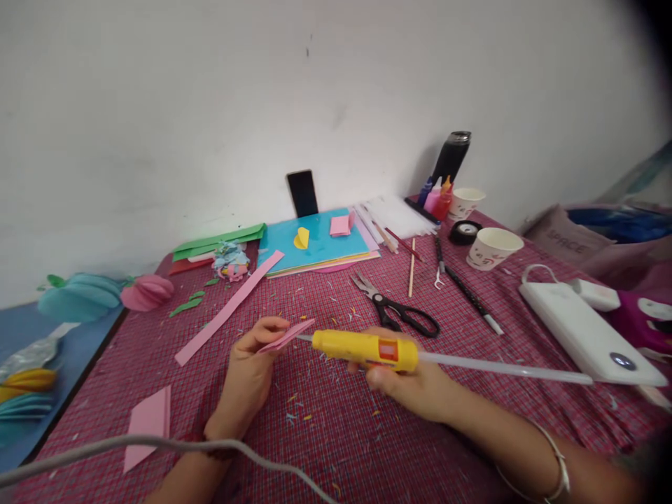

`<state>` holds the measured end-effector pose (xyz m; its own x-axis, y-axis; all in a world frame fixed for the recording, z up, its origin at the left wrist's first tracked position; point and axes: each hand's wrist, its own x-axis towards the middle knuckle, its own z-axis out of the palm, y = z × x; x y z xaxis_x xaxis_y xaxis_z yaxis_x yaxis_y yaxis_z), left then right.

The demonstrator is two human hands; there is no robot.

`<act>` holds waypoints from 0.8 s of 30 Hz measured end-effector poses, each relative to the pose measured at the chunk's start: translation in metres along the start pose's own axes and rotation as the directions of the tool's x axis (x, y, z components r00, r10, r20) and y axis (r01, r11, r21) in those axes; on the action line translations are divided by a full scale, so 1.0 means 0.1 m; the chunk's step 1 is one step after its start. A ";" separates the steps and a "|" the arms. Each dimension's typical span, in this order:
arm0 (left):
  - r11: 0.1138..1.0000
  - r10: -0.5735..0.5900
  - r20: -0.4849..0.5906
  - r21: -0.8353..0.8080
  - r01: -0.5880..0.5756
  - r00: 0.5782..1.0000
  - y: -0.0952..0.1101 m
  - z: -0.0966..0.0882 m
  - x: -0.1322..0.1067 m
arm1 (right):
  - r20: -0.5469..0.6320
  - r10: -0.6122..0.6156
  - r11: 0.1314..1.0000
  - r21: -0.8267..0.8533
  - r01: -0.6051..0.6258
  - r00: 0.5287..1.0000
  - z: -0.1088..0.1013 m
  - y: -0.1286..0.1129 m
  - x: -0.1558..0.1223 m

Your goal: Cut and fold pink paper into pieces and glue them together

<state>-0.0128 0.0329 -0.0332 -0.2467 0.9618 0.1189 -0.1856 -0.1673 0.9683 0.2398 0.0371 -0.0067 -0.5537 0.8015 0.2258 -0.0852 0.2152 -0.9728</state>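
Pinched in my left hand [252, 360] is a folded piece of pink paper [290, 334], tilted up off the table. My right hand [407, 381] grips a yellow hot glue gun [362, 348], and its nozzle meets the right edge of the pink paper. Out of the gun's back end runs a long clear glue stick [504, 367]. Black-handled scissors [393, 304] lie partly spread beyond my right hand. A long pink paper strip [231, 308] rests past my left hand, and a folded pink sheet [150, 423] is nearer to me.
A grey cable [173, 442] crosses the near left. Coloured sheets [320, 241] and a phone [303, 193] are at the back. On the right are a paper cup [493, 248], black tape [465, 232] and a white power bank [588, 336]. Paper pumpkins [78, 297] sit left.
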 end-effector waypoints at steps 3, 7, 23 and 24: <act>1.000 0.005 0.012 -0.009 -0.005 1.000 -0.02 -0.02 -0.01 | 0.012 0.001 0.996 -0.089 0.000 1.000 0.01 0.00 0.01; 0.999 -0.017 0.028 -0.040 0.018 0.999 -0.05 -0.03 -0.02 | -0.011 0.012 0.995 -0.102 -0.013 1.000 0.02 0.02 0.02; 0.995 -0.094 -0.033 -0.023 0.093 0.995 -0.04 -0.01 -0.04 | 0.030 0.041 0.996 -0.077 -0.039 0.999 0.01 0.05 0.03; 0.995 -0.098 -0.037 -0.019 0.097 0.995 -0.03 0.00 -0.04 | 0.034 0.049 0.996 -0.074 -0.046 0.998 0.02 0.05 0.03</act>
<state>-0.0112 0.0297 -0.0367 -0.2623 0.9648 0.0156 -0.2263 -0.0772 0.9710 0.2364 0.0398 -0.0112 -0.5848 0.7918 0.1762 0.0017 0.2183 -0.9759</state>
